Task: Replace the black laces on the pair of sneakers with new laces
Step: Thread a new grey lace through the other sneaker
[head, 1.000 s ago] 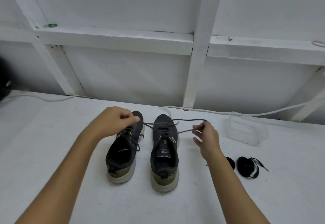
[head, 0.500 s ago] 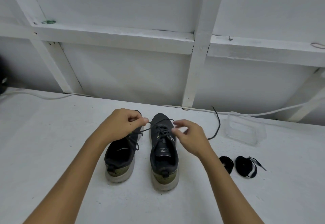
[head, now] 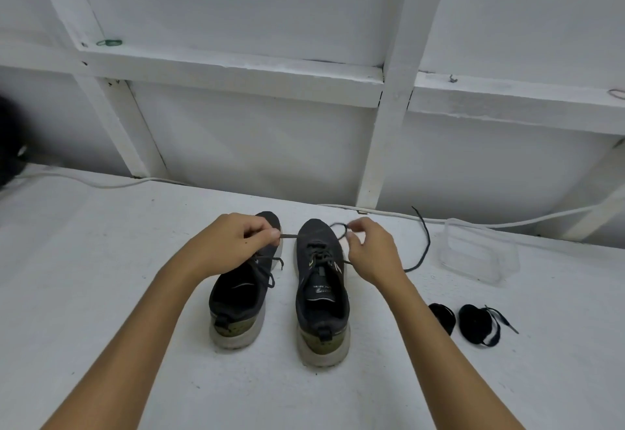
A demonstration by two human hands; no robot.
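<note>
- Over the right sneaker (head: 321, 291), your left hand (head: 226, 247) is pinching its black lace (head: 421, 247).
- Your right hand (head: 372, 254) is pinching a loop of it.

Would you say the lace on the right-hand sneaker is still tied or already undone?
Undone: the lace trails loose across the table, while the left hand and right hand each pinch a strand above the right sneaker.

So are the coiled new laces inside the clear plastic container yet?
No, both coiled new laces lie on the table, apart from the clear plastic container.
</note>
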